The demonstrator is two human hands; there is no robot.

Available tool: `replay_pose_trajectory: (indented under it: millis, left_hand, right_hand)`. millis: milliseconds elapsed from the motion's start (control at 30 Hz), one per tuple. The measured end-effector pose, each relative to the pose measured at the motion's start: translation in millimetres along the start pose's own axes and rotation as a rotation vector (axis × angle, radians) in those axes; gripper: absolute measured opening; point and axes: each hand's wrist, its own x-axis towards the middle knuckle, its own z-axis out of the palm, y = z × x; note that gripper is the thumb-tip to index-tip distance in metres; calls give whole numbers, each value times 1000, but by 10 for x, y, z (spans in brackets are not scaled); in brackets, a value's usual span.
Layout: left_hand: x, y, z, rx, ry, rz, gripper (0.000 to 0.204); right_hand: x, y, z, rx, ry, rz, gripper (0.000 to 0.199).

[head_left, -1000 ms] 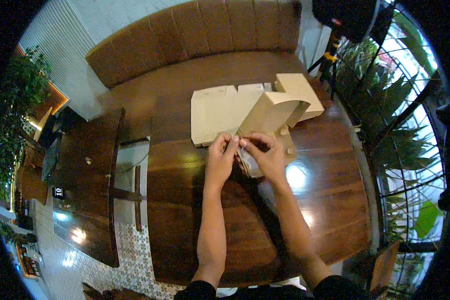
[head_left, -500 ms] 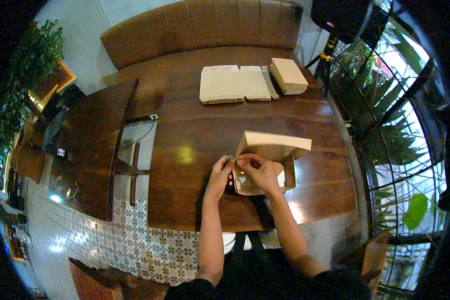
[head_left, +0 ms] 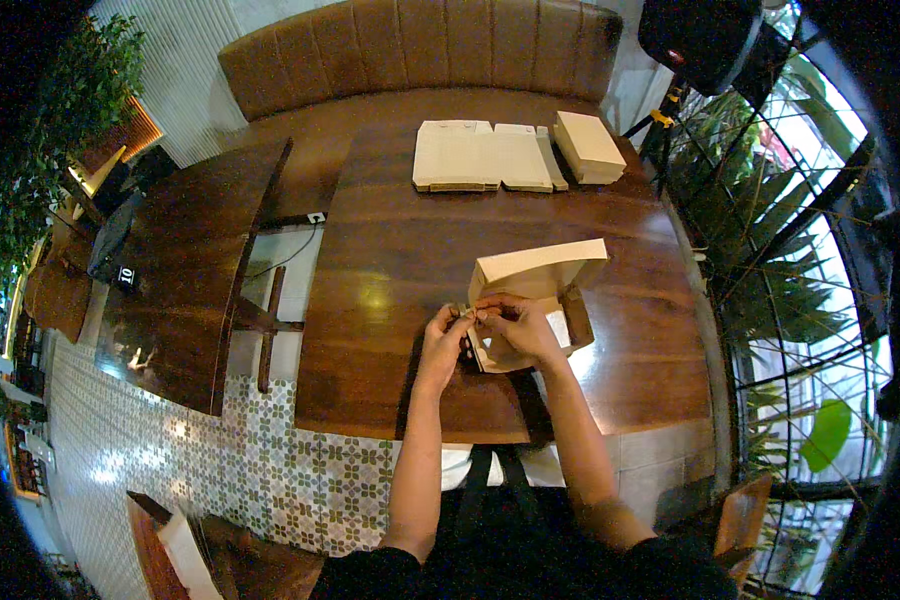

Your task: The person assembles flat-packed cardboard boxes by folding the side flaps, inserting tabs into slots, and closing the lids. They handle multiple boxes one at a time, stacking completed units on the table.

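In front of me on the wooden table stands a small brown cardboard box (head_left: 542, 262), its lid raised at the back and its inside partly visible. The fingers of my left hand (head_left: 442, 348) are closed on the box's left side wall from the outside. My right hand (head_left: 523, 333) reaches over the box, thumb and fingers pinching the same wall near its back corner. The two hands' fingertips meet there, covering the bit of cardboard between them. Part of the box floor lies hidden under my right hand.
Flat, unassembled cardboard sheets (head_left: 480, 160) lie at the table's far side, with a closed cardboard box (head_left: 590, 148) to their right. Beyond is a brown padded bench (head_left: 420, 50). A second wooden table (head_left: 195, 270) stands left, across a gap. A black metal grille borders the right.
The raised lid has changed its tilt, and the box has turned slightly in my hands. Both hands keep to its left wall. The whole view has shifted a little.
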Motion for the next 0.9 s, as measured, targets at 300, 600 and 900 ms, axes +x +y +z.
replay_pose_trajectory:
  millis: [300, 600, 900]
  left_hand:
    - [41, -76, -25, -24, 1, -23, 20]
    - [3, -33, 18, 25, 53, 20, 14]
    - [-1, 34, 23, -90, -8, -8, 19]
  right_hand:
    - [8, -23, -51, 43, -75, 191, 24]
    - [-111, -250, 103, -375, 178, -160, 23]
    - [-184, -474, 243, -454, 291, -267, 19]
